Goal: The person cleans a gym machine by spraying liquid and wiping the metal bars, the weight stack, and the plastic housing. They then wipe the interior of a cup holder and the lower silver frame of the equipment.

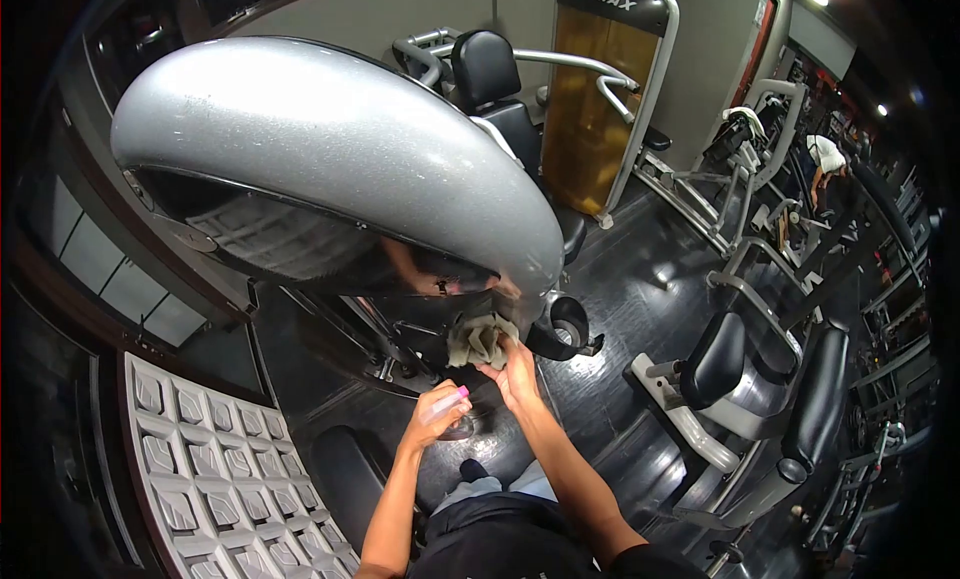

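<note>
My left hand (433, 419) is wrapped round a clear spray bottle (440, 407) with a pink top, held low in front of my body. Further forward, my right hand (515, 377) grips a crumpled grey-beige cloth (483, 340), its fingers partly hidden behind the folds. The cloth is just below the lower end of a large silver machine cover (340, 129). That cover has a glossy black side panel (300, 241), in which arms are reflected.
A black-padded seat machine (500, 109) stands behind the cover, beside a gold-panelled weight stack (590, 109). On the right is a bench with black pads (715, 359). A white patterned panel (220, 459) lines the lower left. Far off, a person (825, 159) bends over.
</note>
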The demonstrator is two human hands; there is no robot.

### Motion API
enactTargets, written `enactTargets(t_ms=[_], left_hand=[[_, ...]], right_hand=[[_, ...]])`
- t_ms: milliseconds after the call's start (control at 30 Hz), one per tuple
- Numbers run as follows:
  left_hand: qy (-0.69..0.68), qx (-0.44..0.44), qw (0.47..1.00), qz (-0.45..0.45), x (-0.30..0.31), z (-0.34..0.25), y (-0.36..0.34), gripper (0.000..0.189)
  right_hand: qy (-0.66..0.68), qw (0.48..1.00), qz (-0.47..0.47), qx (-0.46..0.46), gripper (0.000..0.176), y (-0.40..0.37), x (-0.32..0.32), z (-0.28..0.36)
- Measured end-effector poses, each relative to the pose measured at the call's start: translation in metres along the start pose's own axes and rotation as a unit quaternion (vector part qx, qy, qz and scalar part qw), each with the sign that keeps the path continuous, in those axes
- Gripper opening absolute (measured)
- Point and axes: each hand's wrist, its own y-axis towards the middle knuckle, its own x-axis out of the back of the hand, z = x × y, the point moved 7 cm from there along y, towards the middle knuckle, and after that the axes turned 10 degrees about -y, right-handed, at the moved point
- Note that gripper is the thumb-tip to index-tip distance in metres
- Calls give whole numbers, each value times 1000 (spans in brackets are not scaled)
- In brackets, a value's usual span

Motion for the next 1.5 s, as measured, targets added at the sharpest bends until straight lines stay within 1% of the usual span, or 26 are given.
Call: enactTargets(t_ms=[67,133,167,233,267,333,433,467,533,567,600,667,733,800,833,867,933,1000,1067,1133,1200,1233,1333,1400,1467,1500], left_hand=[[2,0,1000,-23,2,-2,-1,23],[3,0,999,-45,4,-2,0,24],[18,-17,996,-83,8,-3,0,25],[32,-33,990,-134,14,-7,1,27],[30,-34,990,-131,14,-8,3,27],[9,-29,990,-137,14,-13,6,29],[1,-34,990,-138,10,-24,13,31],[4,-42,989,-140,9,-29,15,33],[-6,-44,990,-134,2,-40,17,31],[-18,-50,990,-130,-1,-46,20,29],[-19,-50,990,-129,-3,-51,22,29],[4,-56,991,-120,-6,-58,23,30],[5,-59,991,-117,-7,-59,26,30],[6,-61,992,-113,-8,-57,29,30],[1,-62,992,-114,-7,-54,31,29],[-4,-62,991,-114,-8,-52,33,29],[-10,-63,991,-114,-12,-50,37,29],[-16,-64,991,-115,-13,-48,39,29],[-8,-34,995,-96,-12,-40,42,29],[-9,-46,994,-94,-15,-45,46,29],[-9,-55,994,-95,-19,-50,47,29],[-14,-51,993,-101,-21,-52,47,29],[-21,-49,993,-105,-22,-58,46,29],[-29,-54,992,-108,-22,-58,45,29],[-49,-53,992,-104,-20,-57,46,29],[-48,-53,992,-106,-18,-57,45,29]], right_hand=[[-23,1000,-10,-5,41,5,20,-27],[30,989,-146,-15,39,3,54,-49],[26,984,-174,-20,40,2,66,-52],[-10,984,-179,-13,38,-1,76,-45],[-46,982,-183,-6,37,-1,80,-41],[-36,982,-186,8,31,-3,70,-33],[-99,970,-201,96,28,-20,38,11],[-97,970,-202,97,28,-24,33,21],[-155,959,-206,118,28,-33,25,41],[-207,940,-226,149,27,-41,22,56],[-208,939,-227,150,27,-42,21,64],[-335,848,-266,314,28,-57,12,105],[-321,861,-263,293,32,-57,11,119],[-363,827,-262,341,29,-62,8,127],[-378,845,-262,271,31,-51,18,114],[-378,844,-265,272,31,-48,24,109],[-512,772,-265,266,36,-46,20,111],[-513,779,-261,250,37,-46,24,117],[-502,801,-226,236,35,-45,25,126],[-473,805,-240,267,35,-52,20,139],[-427,768,-257,403,38,-68,7,159],[-422,757,-259,426,40,-74,0,166],[-414,746,-253,456,37,-70,3,149],[-473,727,-242,435,37,-62,4,126],[-569,693,-252,365,39,-55,8,102],[-569,693,-250,365,39,-53,9,99]])
